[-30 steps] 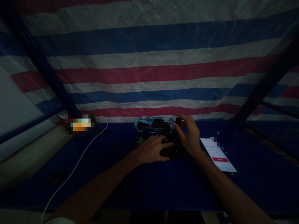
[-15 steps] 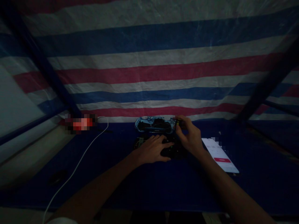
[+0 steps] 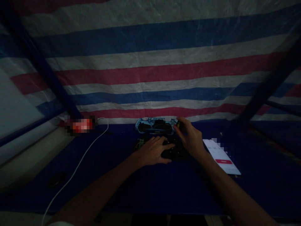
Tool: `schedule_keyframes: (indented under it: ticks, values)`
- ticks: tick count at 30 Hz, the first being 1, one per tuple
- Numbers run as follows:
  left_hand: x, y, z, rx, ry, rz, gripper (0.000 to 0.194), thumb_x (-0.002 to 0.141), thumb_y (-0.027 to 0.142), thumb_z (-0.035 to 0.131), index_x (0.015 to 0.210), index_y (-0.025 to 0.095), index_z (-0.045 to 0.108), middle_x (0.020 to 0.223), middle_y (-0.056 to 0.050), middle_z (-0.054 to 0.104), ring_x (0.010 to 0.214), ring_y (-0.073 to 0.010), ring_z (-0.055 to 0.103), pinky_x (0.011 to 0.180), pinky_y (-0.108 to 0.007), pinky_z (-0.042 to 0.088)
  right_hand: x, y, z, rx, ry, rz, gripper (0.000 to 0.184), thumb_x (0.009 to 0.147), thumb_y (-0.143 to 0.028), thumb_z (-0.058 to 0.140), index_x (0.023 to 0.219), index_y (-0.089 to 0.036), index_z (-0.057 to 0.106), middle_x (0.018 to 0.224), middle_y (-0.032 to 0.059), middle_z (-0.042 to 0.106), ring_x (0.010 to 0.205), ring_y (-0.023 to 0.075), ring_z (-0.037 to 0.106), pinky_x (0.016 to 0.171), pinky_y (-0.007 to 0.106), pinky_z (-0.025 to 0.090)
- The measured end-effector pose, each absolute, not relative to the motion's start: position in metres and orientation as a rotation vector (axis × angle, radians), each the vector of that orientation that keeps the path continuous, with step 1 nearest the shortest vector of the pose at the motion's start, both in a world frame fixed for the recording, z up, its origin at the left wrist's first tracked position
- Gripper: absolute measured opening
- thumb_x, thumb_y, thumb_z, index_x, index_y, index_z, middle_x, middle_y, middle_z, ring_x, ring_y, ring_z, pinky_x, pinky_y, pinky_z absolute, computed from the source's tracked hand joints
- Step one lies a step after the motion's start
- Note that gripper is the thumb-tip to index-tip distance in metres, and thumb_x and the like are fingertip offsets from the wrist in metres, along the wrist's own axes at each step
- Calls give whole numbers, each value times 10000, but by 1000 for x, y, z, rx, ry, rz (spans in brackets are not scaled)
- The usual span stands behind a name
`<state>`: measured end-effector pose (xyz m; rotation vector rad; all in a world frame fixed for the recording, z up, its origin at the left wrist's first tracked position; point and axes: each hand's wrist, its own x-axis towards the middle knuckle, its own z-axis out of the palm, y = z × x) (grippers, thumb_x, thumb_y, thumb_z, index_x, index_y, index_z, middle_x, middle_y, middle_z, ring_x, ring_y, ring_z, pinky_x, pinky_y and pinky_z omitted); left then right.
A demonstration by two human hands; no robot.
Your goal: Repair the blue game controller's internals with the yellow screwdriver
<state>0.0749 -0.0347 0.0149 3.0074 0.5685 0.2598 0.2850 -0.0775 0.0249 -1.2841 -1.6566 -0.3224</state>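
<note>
My left hand (image 3: 154, 151) lies flat with fingers spread on a dark device (image 3: 175, 152) on the dark blue table (image 3: 145, 185). My right hand (image 3: 191, 138) hovers just right of it, fingers pinched on a small dark part (image 3: 178, 124) with a yellowish spot. Behind both hands lies a light blue shell (image 3: 155, 125) holding dark components. The scene is very dim, so the device's details are hard to read.
A lit phone (image 3: 222, 156) lies face up right of my right hand. A white cable (image 3: 77, 163) runs from the back left toward the front edge. A blurred red item (image 3: 81, 125) sits back left. A striped tarp (image 3: 150, 72) and dark frame bars enclose the table.
My right hand with the small part has shifted slightly back and forth near the blue shell's right end. The left hand stays put on the dark device.
</note>
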Motion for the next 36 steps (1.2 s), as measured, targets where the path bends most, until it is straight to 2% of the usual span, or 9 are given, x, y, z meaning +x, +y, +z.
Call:
schedule_keyframes:
  ticks: [9,27,36]
  values:
    - [75,-34,14,3019,574,255,685,922,581,670,1526,308,498,1412,-140,555,1246,-343,586,1054,-520,469,285,-78,25,-1271,-1646,-282,341,1003,-316,594,1339,-258,574,1205,96,747,934,226,768,862,384,640]
    - [76,-37,19,3017,593,234,673,930,574,664,1522,294,508,1423,-130,557,1250,-330,582,1058,-489,462,287,-76,22,-1258,-1537,-283,343,988,-326,619,1323,-278,566,1155,84,739,834,196,747,741,359,632]
    - [76,-36,17,3026,589,223,674,924,575,672,1519,305,507,1407,-126,558,1238,-324,589,1063,-482,456,286,-76,22,-1279,-1587,-290,344,997,-352,599,1329,-268,566,1166,81,741,850,195,752,754,346,631]
